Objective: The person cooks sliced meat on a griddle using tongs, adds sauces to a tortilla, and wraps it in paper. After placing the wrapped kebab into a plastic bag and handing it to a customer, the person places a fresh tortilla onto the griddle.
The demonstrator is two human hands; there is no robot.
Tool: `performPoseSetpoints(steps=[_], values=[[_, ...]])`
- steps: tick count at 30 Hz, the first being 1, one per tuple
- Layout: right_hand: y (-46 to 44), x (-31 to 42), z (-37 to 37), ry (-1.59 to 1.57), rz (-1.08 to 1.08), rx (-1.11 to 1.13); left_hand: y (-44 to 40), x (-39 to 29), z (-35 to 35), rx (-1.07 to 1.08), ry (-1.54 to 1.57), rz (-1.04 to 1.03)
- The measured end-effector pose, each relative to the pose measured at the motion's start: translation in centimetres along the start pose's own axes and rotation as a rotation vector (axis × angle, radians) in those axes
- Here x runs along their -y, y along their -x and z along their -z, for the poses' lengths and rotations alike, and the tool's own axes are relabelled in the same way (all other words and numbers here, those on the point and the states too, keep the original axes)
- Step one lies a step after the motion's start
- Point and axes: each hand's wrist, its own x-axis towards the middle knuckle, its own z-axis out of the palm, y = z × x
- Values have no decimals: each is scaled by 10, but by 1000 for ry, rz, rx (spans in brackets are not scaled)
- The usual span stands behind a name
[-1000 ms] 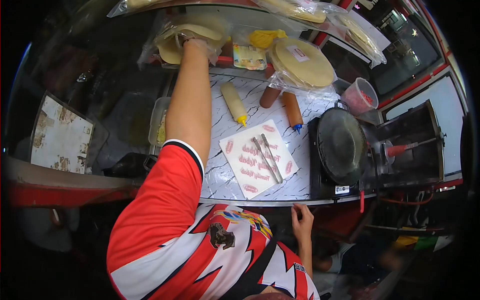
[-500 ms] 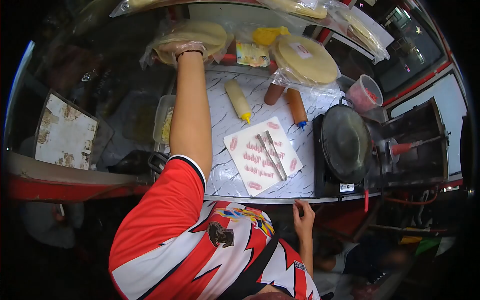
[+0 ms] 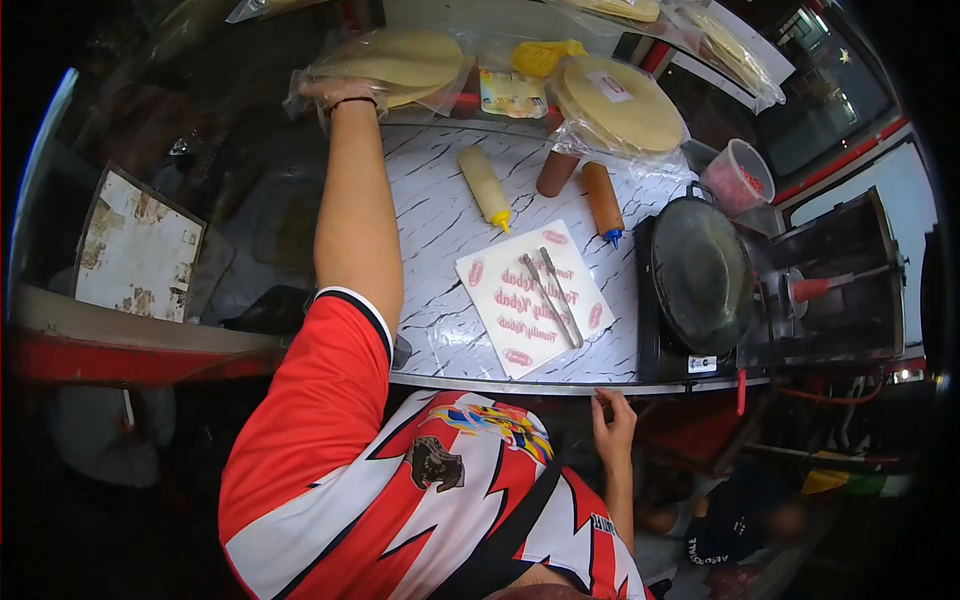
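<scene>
My left hand reaches to the shelf at the back left, closed at the left edge of a clear plastic bag of flatbreads. The plastic partly covers its fingers. My right hand is by the counter's front edge, loosely curled with thumb and fingers a little apart, and nothing shows in it. A printed paper sheet lies on the marbled counter, with metal tongs on top. Behind it are a pale sauce bottle with a yellow tip and an orange bottle with a blue tip.
To the right, a dark round pan sits on a stove. Behind it stands a clear tub with pink contents. Another bag of flatbreads rests on the shelf beside a yellow bag. A person is at the lower right.
My left hand has shifted left along the bag, and the forearm with it. My right hand stays near the counter edge. The whole view has shifted slightly.
</scene>
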Motion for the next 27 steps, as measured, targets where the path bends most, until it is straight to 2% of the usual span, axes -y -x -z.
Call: performPoseSetpoints(steps=[4, 6, 12, 27], values=[[-1, 1, -2, -3, 5, 2, 0, 3, -23, 190, -1833, -258], [0, 3, 0, -7, 2, 5, -8, 10, -26, 292, -2190, -416], [10, 5, 3, -10, -29, -24, -23, 23, -23, 426, -2307, -425], [19, 17, 7, -5, -95, -21, -15, 44, -17, 497, -2346, -438]])
